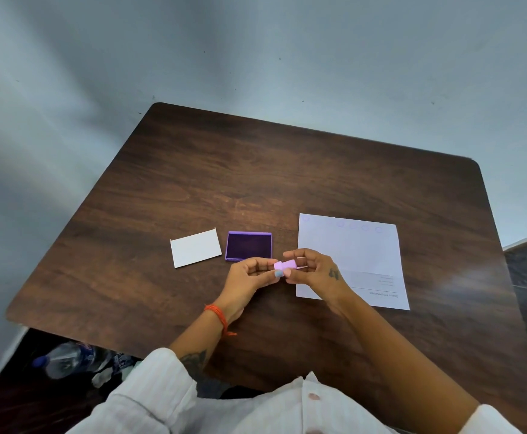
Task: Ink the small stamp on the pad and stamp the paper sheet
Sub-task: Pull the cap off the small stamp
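A small pink stamp [285,265] is held between both hands just above the table, near the front right corner of the open purple ink pad [249,245]. My left hand [249,277] pinches its left end and my right hand [310,268] grips its right end. The white paper sheet [359,249] lies to the right, partly under my right hand, with several faint round stamp marks along its far edge and printed text near its front edge.
A white card [197,247], perhaps the pad's lid, lies left of the ink pad. The dark wooden table [255,170] ends at a grey wall behind. A plastic water bottle [64,360] lies on the floor at lower left.
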